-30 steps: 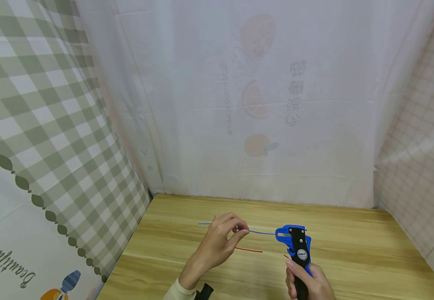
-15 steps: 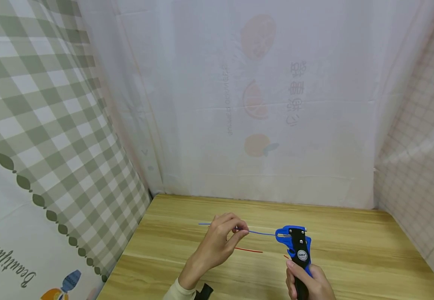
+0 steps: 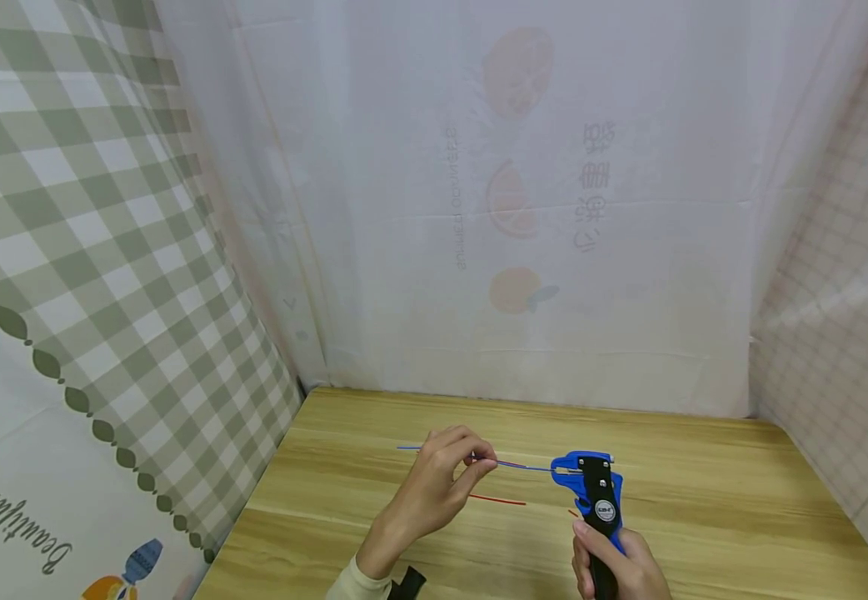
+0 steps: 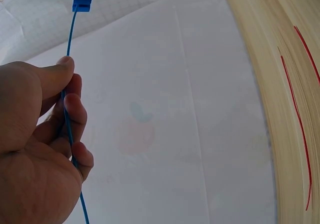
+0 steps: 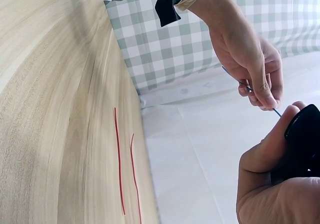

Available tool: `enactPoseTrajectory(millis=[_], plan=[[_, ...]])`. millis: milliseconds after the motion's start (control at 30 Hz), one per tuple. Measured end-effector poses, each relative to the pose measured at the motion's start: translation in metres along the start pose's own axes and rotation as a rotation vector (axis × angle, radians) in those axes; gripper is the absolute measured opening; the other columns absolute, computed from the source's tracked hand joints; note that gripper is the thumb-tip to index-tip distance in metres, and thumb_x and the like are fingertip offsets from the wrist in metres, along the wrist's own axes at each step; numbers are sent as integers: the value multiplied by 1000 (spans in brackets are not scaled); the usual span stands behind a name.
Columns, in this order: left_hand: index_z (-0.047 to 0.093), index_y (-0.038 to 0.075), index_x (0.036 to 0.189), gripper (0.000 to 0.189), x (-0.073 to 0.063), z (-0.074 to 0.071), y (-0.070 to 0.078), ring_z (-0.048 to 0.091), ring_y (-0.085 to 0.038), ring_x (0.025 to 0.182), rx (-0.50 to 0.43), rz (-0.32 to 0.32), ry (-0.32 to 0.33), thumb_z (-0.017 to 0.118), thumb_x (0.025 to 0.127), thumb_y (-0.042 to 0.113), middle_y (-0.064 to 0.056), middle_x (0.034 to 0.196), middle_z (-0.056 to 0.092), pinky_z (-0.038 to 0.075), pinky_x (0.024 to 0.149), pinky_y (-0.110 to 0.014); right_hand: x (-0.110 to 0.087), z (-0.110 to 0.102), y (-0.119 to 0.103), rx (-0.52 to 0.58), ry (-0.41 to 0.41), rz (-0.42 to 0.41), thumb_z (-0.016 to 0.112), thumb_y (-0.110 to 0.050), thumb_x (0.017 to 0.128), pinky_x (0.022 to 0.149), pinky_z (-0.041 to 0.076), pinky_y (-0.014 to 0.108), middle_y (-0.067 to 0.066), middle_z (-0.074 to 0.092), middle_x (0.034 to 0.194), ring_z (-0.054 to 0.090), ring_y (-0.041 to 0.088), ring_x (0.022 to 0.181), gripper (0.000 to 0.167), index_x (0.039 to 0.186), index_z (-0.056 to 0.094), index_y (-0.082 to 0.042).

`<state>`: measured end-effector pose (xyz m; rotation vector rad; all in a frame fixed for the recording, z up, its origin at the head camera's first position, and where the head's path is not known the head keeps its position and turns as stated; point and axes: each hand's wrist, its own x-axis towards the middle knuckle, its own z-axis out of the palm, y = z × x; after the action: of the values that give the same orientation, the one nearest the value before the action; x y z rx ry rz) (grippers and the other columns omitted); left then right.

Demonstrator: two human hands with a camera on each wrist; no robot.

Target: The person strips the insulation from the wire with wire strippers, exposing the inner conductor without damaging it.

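My left hand pinches a thin blue wire between thumb and fingers. One end of the wire sticks out to the left past the knuckles; the other runs right into the slotted blue nose of a wire stripper. In the left wrist view the blue wire passes across the curled fingers, up to the tool's tip. My right hand grips the stripper by its black and blue handle, with the head upright and facing left. The right wrist view shows the right hand round the black handle.
Two red wires lie on the wooden table: one red wire and another red wire beside it. A short orange-red bit shows near the right thumb. White and checked cloths hang around the table's edges.
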<state>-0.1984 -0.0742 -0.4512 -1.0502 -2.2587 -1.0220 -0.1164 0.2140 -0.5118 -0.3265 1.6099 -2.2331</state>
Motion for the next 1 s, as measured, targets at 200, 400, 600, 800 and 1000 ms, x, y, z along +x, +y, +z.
enactPoseTrajectory(millis=[200,400,600,800,1000], plan=[[78,16,101,4,-1,0,0,64,-6,87,-1,5,-4,79,105,14,4,97,76,39,87,-17,0,0,1,3,5,-12,39,-15,122,57,51,33,-5,63,71,63,9,64,42,90,48,10],[78,15,101,4,0,-1,1,64,-6,88,-1,-9,-10,79,105,14,4,97,76,40,87,-18,1,-2,2,4,-13,-33,37,-14,123,55,46,41,4,56,67,64,9,64,42,96,35,19],[77,15,101,5,-4,-7,-6,65,-5,86,41,-3,38,81,104,12,4,98,76,47,88,-25,-4,-11,-6,67,-44,-33,33,-18,124,52,51,35,16,44,68,37,36,55,45,89,54,2],[78,14,101,5,-2,-11,-9,67,-6,87,37,-9,64,81,103,10,2,97,76,48,88,-28,-6,-18,-10,72,-54,-14,31,-21,125,60,61,26,12,50,72,41,35,59,46,92,59,-6],[79,14,101,5,-3,-8,-10,69,-6,89,23,-51,52,81,104,11,3,97,77,48,91,-28,-7,-19,-10,52,-17,8,34,-23,125,61,61,25,-2,62,72,53,21,57,46,91,62,-10]])
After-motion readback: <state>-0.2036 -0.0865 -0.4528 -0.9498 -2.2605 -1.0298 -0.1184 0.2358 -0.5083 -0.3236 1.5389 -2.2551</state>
